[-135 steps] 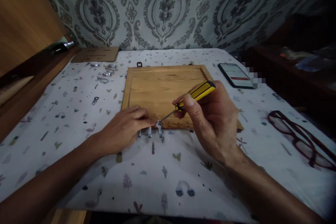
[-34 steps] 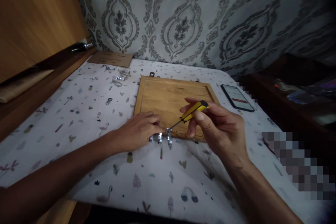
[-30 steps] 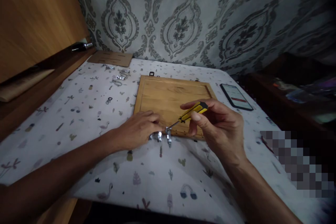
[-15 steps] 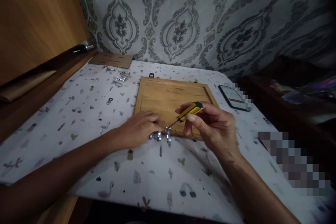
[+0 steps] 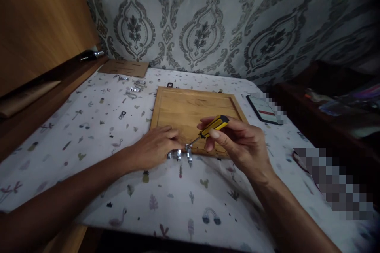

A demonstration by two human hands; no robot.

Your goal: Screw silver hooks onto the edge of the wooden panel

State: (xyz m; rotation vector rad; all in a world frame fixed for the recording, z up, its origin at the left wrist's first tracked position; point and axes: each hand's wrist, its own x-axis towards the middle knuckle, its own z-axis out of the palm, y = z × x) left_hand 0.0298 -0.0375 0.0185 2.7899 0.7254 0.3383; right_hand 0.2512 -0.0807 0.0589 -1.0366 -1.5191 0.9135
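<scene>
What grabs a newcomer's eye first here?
Probably the yellow-and-black screwdriver in the right hand, its tip at a shiny metal clip on the wooden board's near edge. Next, likely the bold grey-patterned wall behind, and the phone lying right of the board.

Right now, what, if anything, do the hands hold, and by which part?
The right hand holds a screwdriver by its handle; for the left hand, I can't tell.
</scene>
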